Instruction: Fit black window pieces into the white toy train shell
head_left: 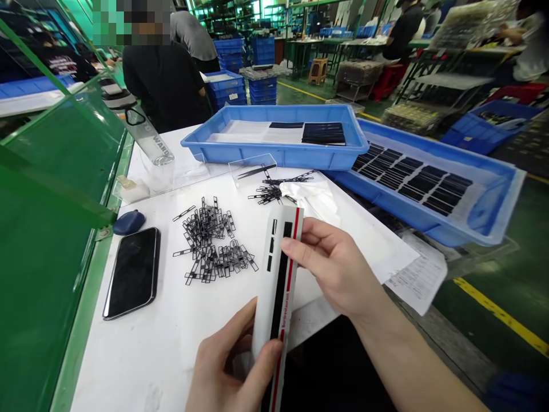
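A white model train car shell (262, 309) with a black window band and a red stripe is held tilted over the table's near edge. Around its lower end my left hand (231, 360) is closed, thumb on the striped side. My right hand (330, 257) grips the upper end, its thumb pressed on the black band and its fingers behind the red-striped edge. Left of the shell lies a loose pile of small black window frames (214, 246). More thin black frames (268, 191) lie beyond it, beside a crumpled white tissue (315, 197).
A blue tray (274, 154) with black strips stands at the back; another blue tray (493, 223) sits to its right. Left are a phone (132, 274), a dark blue case (128, 222) and a bottle (148, 137). Tweezers (257, 171) rest in a clear box. A person (165, 80) sits beyond.
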Tool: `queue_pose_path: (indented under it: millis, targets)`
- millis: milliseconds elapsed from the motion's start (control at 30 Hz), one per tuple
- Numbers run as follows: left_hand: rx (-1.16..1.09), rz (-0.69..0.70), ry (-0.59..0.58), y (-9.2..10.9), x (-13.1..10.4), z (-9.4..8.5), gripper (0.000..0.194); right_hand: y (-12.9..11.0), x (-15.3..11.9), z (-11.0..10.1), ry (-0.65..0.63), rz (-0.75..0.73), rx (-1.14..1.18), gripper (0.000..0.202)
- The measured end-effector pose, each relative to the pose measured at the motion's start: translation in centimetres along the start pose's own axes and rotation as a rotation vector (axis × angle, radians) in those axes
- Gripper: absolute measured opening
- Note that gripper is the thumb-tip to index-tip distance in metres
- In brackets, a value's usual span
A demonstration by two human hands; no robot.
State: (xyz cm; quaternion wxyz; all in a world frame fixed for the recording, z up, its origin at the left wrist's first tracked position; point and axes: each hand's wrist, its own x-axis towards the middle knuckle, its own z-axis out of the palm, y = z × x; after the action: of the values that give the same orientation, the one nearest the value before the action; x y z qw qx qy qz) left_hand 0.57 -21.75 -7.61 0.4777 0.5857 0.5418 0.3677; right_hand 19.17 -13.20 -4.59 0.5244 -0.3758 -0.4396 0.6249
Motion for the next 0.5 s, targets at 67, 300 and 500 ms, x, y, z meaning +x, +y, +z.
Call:
queue_pose_path:
  millis: [67, 300, 500]
  targets:
    - [0.019, 0.018, -0.011, -0.21, -0.03, -0.04, 0.037, 0.05, 0.18, -0.14, 0.039, -0.047, -0.011, 0.004]
    - [0.017, 0.145, 0.062, -0.46, 0.33, 0.22, 0.037, 0.28, 0.69, -0.65, -0.043, -0.007, 0.031, 0.014]
    - [0.041, 0.156, 0.074, -1.01, 0.11, 0.26, 0.036, -0.04, 0.81, -0.74, 0.025, -0.067, 0.034, 0.012]
